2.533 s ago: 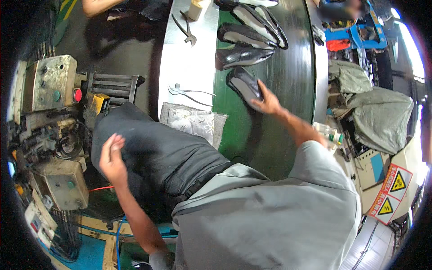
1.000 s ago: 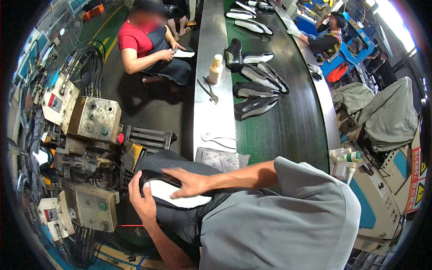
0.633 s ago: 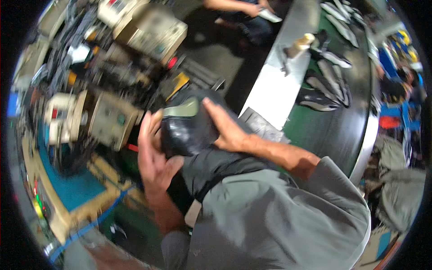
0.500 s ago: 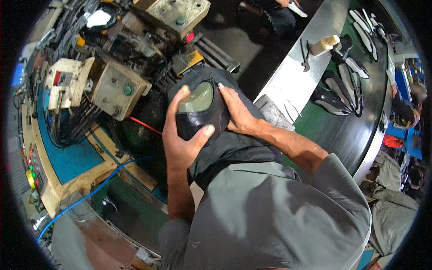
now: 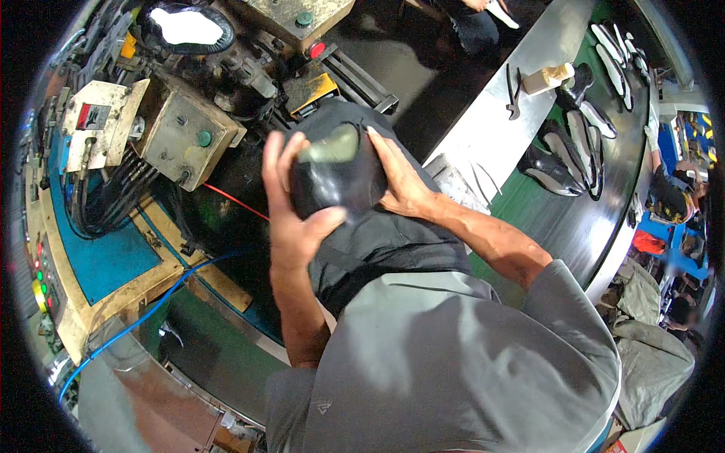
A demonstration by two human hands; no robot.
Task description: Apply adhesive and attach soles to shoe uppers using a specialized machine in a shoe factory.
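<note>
A black shoe upper (image 5: 325, 185) stretched over a green shoe last (image 5: 338, 146) rests on my lap, a little blurred. My right hand (image 5: 408, 187) grips its right side, with fingers partly hidden behind it. On the other side, my left hand (image 5: 290, 226) is open, thumb and fingers spread around the shoe's left edge. The left fingers are smeared by motion, and whether they touch the shoe is unclear.
Machinery with a grimy control box (image 5: 185, 140) stands at left, beside a blue-topped bench (image 5: 113, 264). On the right, a green conveyor belt (image 5: 529, 226) carries several black-and-white shoes (image 5: 578, 143). A wrench (image 5: 513, 94) and a bottle (image 5: 547, 78) lie on its metal ledge.
My left hand has loosened, its fingers lifting and spreading away from the shoe. The shoe has shifted slightly and looks blurred, while my right hand stays at its side.
</note>
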